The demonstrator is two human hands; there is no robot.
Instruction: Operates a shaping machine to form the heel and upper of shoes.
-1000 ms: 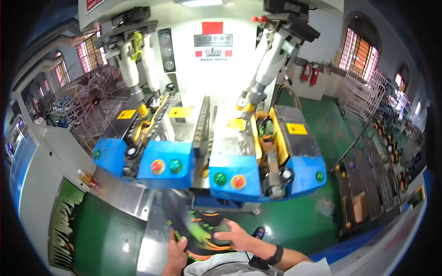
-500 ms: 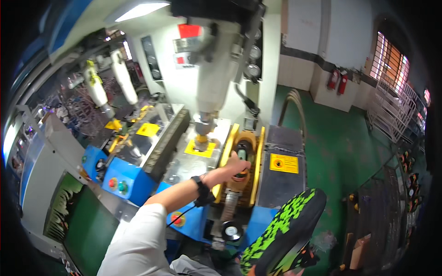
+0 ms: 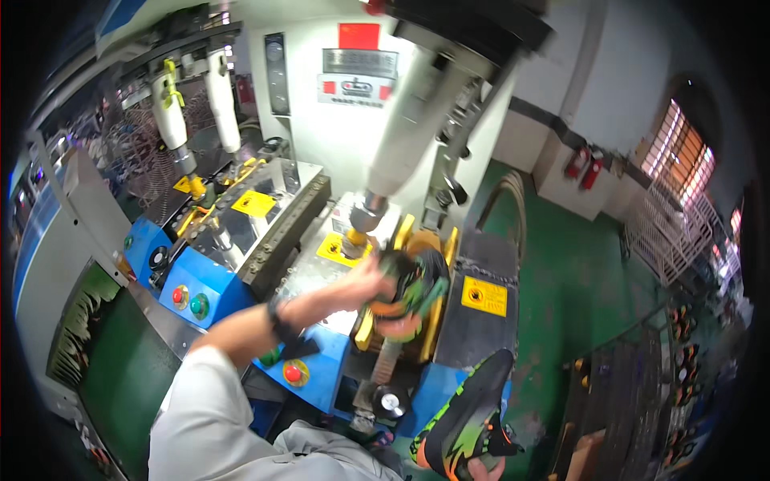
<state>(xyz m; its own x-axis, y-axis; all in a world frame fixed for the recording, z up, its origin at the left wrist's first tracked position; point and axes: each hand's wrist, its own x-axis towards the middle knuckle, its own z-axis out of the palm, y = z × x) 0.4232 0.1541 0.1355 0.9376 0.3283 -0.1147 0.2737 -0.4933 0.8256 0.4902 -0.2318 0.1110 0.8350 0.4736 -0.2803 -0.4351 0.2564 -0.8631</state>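
My left hand point(image 3: 370, 276) is closed on a black, orange and green sports shoe point(image 3: 421, 293). That shoe is tilted and blurred above the yellow-sided cradle point(image 3: 434, 325) of the machine. At the bottom right, my right hand point(image 3: 484, 470) grips a second shoe point(image 3: 464, 425), black with bright green and orange markings. Only a few fingers of this hand show, beside the shoe's lower end. The second shoe stands with one end up, in front of the machine's blue front panel. A white press cylinder point(image 3: 399, 132) with a metal tip hangs just beyond my left hand.
Red point(image 3: 295, 372) and green buttons sit on the blue panels. A second station with white cylinders point(image 3: 222, 100) stands at the left. On the right are a dark rack point(image 3: 618, 393) with shoes, a white wire trolley point(image 3: 672, 232) and red fire extinguishers point(image 3: 591, 171).
My left hand has raised the shoe out of the cradle and tilted it. My right hand's shoe has turned and moved lower. The whole view has shifted slightly.
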